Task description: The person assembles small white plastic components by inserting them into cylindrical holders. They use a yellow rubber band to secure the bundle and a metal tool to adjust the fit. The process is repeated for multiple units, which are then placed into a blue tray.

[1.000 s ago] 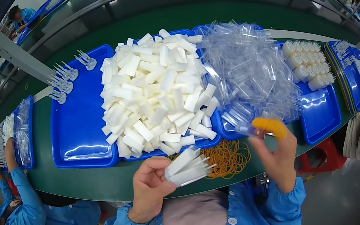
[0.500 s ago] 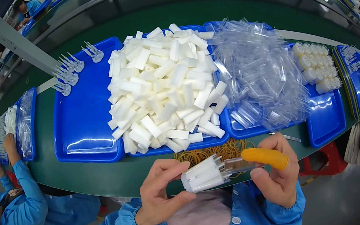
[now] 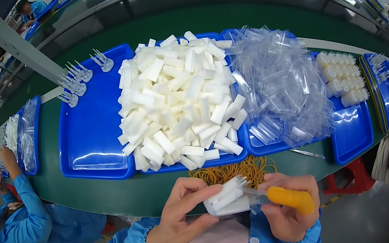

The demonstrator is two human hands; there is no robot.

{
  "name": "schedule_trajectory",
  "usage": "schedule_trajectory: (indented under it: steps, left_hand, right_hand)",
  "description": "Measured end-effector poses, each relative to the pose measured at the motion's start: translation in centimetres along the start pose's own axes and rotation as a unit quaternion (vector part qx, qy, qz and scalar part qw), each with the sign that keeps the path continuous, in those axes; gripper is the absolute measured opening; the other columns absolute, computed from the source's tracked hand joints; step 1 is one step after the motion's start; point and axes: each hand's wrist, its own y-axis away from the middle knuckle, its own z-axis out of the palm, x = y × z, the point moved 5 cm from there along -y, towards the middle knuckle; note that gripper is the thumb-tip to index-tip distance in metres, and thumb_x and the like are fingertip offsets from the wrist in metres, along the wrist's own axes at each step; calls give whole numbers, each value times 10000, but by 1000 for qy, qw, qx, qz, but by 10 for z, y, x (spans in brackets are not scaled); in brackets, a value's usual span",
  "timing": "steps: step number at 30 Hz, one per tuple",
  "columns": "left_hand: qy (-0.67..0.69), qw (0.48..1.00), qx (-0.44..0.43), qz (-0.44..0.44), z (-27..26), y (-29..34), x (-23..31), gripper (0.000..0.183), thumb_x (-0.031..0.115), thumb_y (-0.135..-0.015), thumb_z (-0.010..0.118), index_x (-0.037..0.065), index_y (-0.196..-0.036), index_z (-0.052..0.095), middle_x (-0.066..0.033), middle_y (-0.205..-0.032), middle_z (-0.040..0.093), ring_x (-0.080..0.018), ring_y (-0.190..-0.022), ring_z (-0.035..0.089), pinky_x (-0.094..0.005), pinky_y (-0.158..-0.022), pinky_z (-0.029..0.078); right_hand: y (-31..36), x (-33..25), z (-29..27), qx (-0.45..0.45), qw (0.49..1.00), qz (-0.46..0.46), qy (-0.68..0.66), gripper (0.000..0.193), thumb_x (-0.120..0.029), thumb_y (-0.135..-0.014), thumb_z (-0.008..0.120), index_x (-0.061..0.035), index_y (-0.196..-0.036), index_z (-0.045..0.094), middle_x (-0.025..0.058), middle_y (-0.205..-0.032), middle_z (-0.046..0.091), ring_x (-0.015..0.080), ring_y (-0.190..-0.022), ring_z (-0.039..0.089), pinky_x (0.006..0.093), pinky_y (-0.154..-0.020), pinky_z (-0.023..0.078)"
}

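Observation:
In front of my chest, my left hand [image 3: 184, 216] grips the base end of a bundle of white foam pieces [image 3: 228, 200] between thumb and fingers. Thin clear prongs stick out at the bundle's right end. Held by my right hand [image 3: 287, 222] is a clear plastic tube [image 3: 256, 191], its left end meeting the prongs. A yellow finger cot [image 3: 290, 199] covers one right finger and partly hides the tube. Behind both hands, a heap of tan rubber bands [image 3: 232, 171] lies at the table edge.
White foam pieces [image 3: 177, 103] pile high in blue trays, with clear plastic tubes [image 3: 281, 87] heaped beside them. Clear pronged bases [image 3: 76, 85] stand at left; white bundles [image 3: 344, 77] at right. Tweezers [image 3: 307, 153] lie near a red stool [image 3: 354, 176]. Co-workers sit on both sides.
Both hands have shifted slightly, the left one rightward with the bundle, the right one lower with the tube. The bundle is tilted a little differently.

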Motion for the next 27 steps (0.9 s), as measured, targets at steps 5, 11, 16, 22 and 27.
schedule_trajectory:
  steps: [5, 11, 16, 22, 27]
  left_hand:
    - [38, 999, 25, 7, 0, 2, 0, 490, 96, -769, 729, -43, -1206, 557, -114, -1089, 420, -206, -966, 466, -311, -848, 406]
    - [14, 999, 41, 8, 1, 5, 0, 467, 131, -747, 747, -32, -1155, 589, -128, -1109, 429, -232, -1017, 474, -347, -892, 398]
    - [6, 999, 53, 2, 1, 5, 2, 444, 136, -747, 747, -24, -1136, 606, -129, -1093, 445, -236, -1005, 483, -348, -873, 411]
    - [-45, 998, 47, 6, 2, 4, 9, 453, 143, -745, 746, -30, -1138, 602, -136, -1086, 450, -235, -991, 481, -346, -860, 415]
    - [-91, 996, -4, 10, 5, 0, 17, 476, 100, -761, 721, -26, -1193, 567, -129, -1094, 417, -224, -961, 478, -330, -828, 429]
  right_hand:
    - [-4, 9, -20, 34, 991, 66, -109, 272, -49, -788, 694, 39, -1015, 574, 131, -988, 511, 254, -891, 627, 366, -844, 505]
    - [-6, 24, -15, 8, 975, 112, -189, 293, -92, -809, 691, 51, -1033, 567, 127, -996, 505, 224, -897, 613, 338, -827, 496]
    - [-9, 29, -11, 22, 970, 152, -186, 369, -246, -805, 707, 42, -992, 573, 104, -952, 494, 223, -806, 622, 387, -811, 517]
    - [-8, 28, -9, -31, 963, 144, -226, 290, -75, -814, 687, 45, -1048, 565, 113, -983, 516, 196, -876, 600, 304, -790, 479]
    - [-4, 23, -15, -24, 989, 123, -81, 290, -97, -761, 733, 35, -991, 617, 111, -948, 542, 173, -819, 553, 266, -704, 432]
